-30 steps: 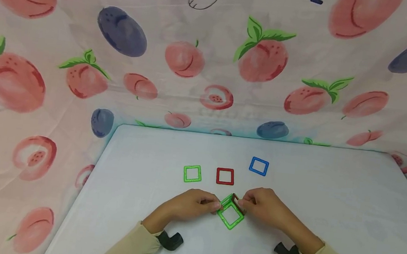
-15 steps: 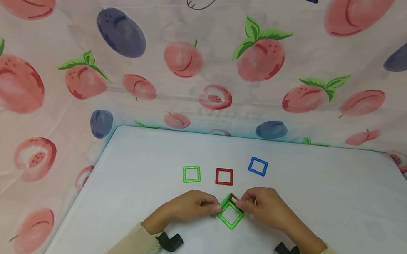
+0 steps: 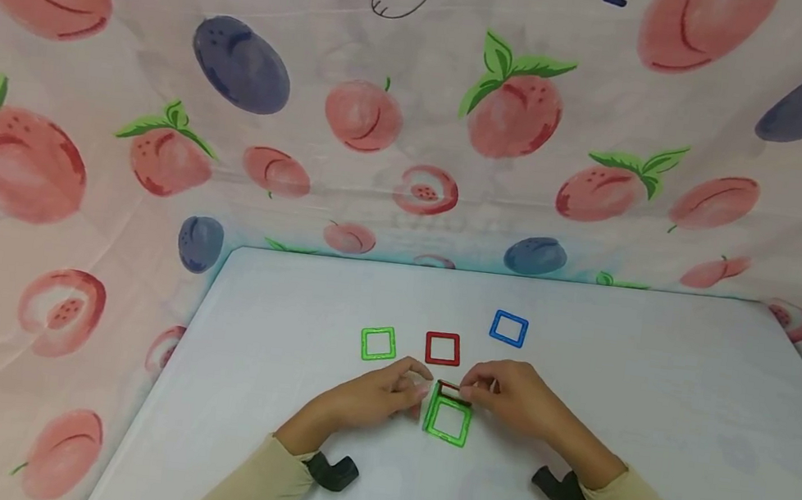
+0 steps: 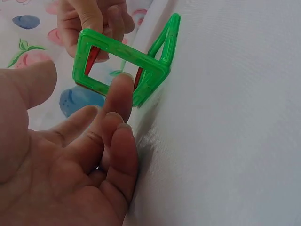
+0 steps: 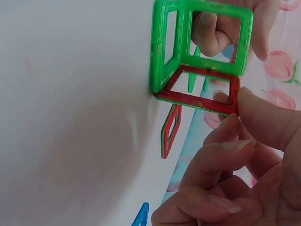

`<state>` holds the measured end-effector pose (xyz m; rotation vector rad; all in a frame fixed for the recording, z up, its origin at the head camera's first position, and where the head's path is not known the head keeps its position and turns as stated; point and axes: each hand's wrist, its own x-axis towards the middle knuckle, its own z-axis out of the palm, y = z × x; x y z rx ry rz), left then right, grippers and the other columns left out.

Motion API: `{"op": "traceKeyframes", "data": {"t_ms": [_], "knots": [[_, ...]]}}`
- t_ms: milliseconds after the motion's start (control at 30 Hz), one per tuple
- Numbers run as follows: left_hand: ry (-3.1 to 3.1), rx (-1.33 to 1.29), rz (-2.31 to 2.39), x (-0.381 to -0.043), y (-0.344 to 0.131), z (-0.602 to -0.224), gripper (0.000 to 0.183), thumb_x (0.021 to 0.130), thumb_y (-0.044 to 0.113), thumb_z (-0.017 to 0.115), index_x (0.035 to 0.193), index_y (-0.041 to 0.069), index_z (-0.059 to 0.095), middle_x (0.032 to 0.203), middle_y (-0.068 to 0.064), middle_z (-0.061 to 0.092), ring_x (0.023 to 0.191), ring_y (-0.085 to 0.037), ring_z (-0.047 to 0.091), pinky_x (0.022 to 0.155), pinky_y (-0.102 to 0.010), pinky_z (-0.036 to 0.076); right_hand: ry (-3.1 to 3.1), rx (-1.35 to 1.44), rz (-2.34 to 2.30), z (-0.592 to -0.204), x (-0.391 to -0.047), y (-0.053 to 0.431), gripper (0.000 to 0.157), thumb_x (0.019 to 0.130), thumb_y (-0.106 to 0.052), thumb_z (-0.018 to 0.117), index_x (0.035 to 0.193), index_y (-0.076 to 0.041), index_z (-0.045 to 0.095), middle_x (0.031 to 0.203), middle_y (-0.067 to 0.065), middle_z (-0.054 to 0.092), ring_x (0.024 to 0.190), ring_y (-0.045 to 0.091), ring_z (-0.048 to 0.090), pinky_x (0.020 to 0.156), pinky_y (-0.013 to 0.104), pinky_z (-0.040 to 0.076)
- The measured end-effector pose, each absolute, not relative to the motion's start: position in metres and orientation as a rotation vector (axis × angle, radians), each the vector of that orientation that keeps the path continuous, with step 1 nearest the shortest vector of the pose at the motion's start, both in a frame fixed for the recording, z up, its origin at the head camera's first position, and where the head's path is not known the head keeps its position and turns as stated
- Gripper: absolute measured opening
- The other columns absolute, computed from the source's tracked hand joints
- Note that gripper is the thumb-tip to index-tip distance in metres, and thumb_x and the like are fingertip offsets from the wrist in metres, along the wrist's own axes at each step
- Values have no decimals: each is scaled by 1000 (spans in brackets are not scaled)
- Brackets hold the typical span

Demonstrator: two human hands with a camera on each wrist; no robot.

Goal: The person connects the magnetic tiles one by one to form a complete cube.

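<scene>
Three magnetic tiles stand joined at a corner on the white table [image 3: 646, 443]. A green tile [image 3: 445, 437] lies flat, a second green tile [image 4: 123, 50] stands upright on the left, and an upright red tile [image 5: 195, 100] stands at the back. My right hand [image 3: 520, 404] pinches the red tile's upper corner between thumb and fingertips. On the other side, my left hand [image 3: 377, 396] has loosely bent fingers, its thumb apart from them. One left fingertip [image 4: 121, 87] overlaps the upright green tile in the left wrist view.
Behind the joined tiles lie a loose green square tile [image 3: 364, 343], a red square tile [image 3: 441, 362] and, farther right, a blue square tile [image 3: 495, 323]. A fruit-printed cloth [image 3: 481, 201] hangs along the table's back edge and left side.
The joined tiles have turned, so the flat tile's sides now run nearly square to the table. My left hand's thumb and fingers have let go of the green tile; the right hand keeps its pinch.
</scene>
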<state>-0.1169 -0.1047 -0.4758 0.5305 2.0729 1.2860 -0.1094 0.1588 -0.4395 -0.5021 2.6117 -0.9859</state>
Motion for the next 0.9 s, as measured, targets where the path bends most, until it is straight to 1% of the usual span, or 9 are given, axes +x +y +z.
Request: {"op": "traceKeyframes", "data": {"t_ms": [67,133,233,333,433,533,633,733,900], "knots": [[2059,514,1302,-118,-105,-475,36,108,43,49,141,30,50,93,-3,70,84,-15,56,83,-32,44,2592,-533,-999,-441,-113,158,10,96,-26,72,101,-20,78,75,-8,61,75,12,52,63,24,44],[2056,506,1309,-118,-105,-474,39,108,44,48,146,34,49,93,-4,69,84,-16,56,83,-32,44,2570,-566,-1012,-442,-117,157,11,97,-27,71,101,-20,78,76,-8,61,76,12,52,63,24,44],[2060,510,1308,-118,-104,-474,36,108,46,45,143,39,54,92,-4,67,83,-15,55,82,-31,43,2542,-596,-1030,-445,-123,155,10,98,-27,71,101,-20,77,78,-9,63,77,12,54,65,24,46],[2068,529,1309,-117,-104,-475,34,108,46,44,135,35,61,91,-3,66,82,-13,54,81,-29,43,2508,-615,-1049,-447,-128,152,10,98,-27,70,101,-20,77,82,-10,65,80,13,54,68,25,47],[2068,534,1320,-117,-104,-476,34,108,46,45,129,29,66,90,-3,65,80,-11,53,79,-27,42,2463,-583,-1062,-448,-132,151,10,98,-27,70,101,-21,78,87,-9,67,84,15,55,71,27,47],[2071,519,1327,-116,-103,-475,33,108,45,47,126,26,67,90,-4,66,79,-10,52,77,-26,41,2427,-506,-1064,-448,-137,150,11,99,-29,68,99,-23,78,87,-6,66,87,17,55,74,31,45],[2068,494,1339,-115,-102,-474,33,108,44,48,124,25,68,89,-5,67,78,-12,51,76,-27,41,2439,-432,-1055,-449,-143,149,17,100,-35,66,97,-23,77,86,-3,63,86,18,54,73,34,43],[2064,475,1345,-114,-101,-473,32,108,43,48,123,23,69,90,-5,68,78,-13,51,75,-27,41,2485,-394,-1044,-451,-150,146,21,101,-39,65,101,-22,77,87,-1,65,85,17,55,72,33,45],[2060,472,1359,-115,-100,-472,32,108,41,48,123,22,69,90,-5,68,79,-14,51,74,-25,42,2564,-452,-962,-453,-162,140,20,98,-30,70,113,-19,78,96,-2,71,87,16,57,73,31,48]]}}
